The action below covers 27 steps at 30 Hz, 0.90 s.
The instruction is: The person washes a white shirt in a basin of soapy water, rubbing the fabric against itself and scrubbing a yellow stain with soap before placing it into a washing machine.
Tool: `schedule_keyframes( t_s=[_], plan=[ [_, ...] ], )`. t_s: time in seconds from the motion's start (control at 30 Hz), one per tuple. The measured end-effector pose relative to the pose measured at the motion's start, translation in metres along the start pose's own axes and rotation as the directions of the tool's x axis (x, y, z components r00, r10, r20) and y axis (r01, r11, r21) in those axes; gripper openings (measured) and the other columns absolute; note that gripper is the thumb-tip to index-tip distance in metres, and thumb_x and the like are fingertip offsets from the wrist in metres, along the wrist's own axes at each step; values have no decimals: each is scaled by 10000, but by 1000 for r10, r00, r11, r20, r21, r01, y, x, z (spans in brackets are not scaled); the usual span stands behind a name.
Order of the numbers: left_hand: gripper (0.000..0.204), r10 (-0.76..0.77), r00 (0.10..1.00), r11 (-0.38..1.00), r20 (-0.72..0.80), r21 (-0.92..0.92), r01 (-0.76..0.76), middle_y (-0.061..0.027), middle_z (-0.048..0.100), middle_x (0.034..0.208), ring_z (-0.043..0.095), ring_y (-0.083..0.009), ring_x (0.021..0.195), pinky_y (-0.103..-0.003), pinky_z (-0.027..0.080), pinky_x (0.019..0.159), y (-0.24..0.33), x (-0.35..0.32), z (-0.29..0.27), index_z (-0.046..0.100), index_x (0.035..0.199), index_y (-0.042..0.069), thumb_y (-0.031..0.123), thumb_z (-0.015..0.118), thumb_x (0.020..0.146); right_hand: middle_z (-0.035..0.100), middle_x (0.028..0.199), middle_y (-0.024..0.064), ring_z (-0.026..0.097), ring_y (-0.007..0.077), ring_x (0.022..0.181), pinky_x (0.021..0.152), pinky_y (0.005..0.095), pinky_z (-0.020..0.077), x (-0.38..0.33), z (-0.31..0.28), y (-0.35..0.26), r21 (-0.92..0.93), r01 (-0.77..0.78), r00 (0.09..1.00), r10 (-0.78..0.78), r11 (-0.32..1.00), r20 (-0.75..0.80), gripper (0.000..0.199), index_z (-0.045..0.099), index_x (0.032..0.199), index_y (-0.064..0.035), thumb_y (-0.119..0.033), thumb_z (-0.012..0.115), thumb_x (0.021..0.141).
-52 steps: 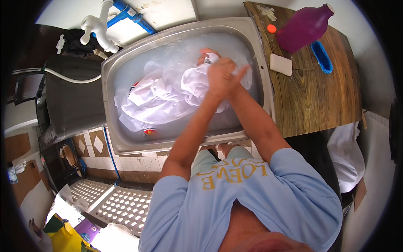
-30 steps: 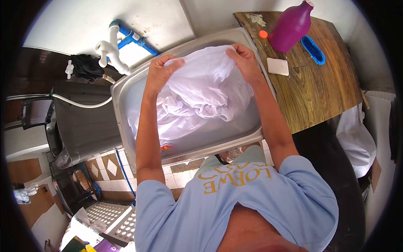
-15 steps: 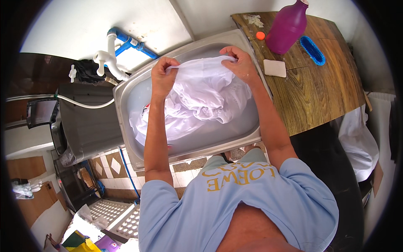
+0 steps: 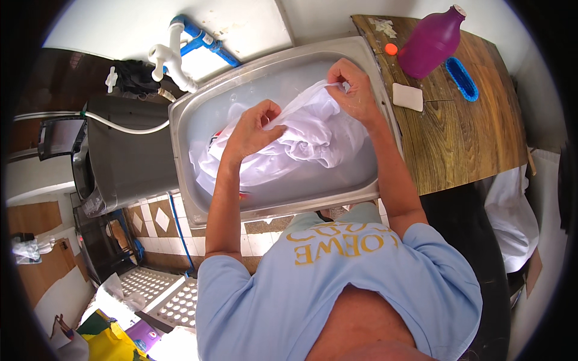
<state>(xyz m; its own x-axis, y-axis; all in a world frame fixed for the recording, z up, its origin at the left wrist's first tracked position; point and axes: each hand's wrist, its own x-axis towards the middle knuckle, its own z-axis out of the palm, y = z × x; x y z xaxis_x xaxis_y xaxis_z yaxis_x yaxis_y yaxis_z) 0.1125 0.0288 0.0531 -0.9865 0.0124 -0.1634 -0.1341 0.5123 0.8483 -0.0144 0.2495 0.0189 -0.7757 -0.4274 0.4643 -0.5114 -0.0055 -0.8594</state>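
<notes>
A wet white garment (image 4: 307, 135) lies bunched in the metal sink basin (image 4: 183, 174), partly under cloudy water. At the basin's far right, my right hand (image 4: 355, 96) pinches the garment's edge between thumb and fingers and lifts it. My left hand (image 4: 253, 132) is over the garment's left part, its thumb and fingers parted around a gap, close against the fabric. A small red and black patch shows near the left wrist. The folds hide part of the garment.
Right of the basin, a wood-patterned counter (image 4: 463, 138) holds a purple bottle (image 4: 428, 45), an orange cap (image 4: 391, 49), a pale soap bar (image 4: 407, 97) and a blue brush (image 4: 462, 79). A white faucet (image 4: 165, 57) juts over the basin's left corner.
My left hand has let go of the garment's edge and moved right and nearer me. My right hand still pinches it; the stretched edge now slants. The view has shifted slightly.
</notes>
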Motion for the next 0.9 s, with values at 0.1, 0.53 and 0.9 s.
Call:
schedule_keyframes(
  t_s=[0.1, 0.53, 0.9],
  plan=[
    [102, -44, 998, 960, 47, -275, 56, 68, 475, 688, 378, -16, 607, -196, 298, 538, -18, -7, 13, 603, 878, 29, 121, 638, 852, 458, 718, 42, 460, 137, 649, 591, 250, 405, 0, 4, -3, -42, 74, 996, -76, 996, -48, 188, 462, 720, -17, 115, 577, 653],
    [128, 245, 851, 938, -465, -110, -330, 19, 610, 790, 526, -54, 685, -206, 404, 602, -29, 29, 94, 620, 912, 46, 101, 691, 821, 445, 706, 3, 429, 100, 626, 578, 223, 373, -1, 14, 1, -18, -32, 996, 31, 999, -84, 205, 590, 808, -15, 114, 551, 653],
    [98, 123, 952, 826, -279, -504, -254, 59, 527, 713, 424, -14, 645, -176, 360, 575, -14, 42, 35, 610, 921, 13, 106, 582, 913, 533, 824, -46, 479, 40, 758, 688, 204, 394, 9, -21, -2, 208, -445, 835, 319, 871, 449, 134, 596, 943, -37, -44, 588, 809]
  ],
)
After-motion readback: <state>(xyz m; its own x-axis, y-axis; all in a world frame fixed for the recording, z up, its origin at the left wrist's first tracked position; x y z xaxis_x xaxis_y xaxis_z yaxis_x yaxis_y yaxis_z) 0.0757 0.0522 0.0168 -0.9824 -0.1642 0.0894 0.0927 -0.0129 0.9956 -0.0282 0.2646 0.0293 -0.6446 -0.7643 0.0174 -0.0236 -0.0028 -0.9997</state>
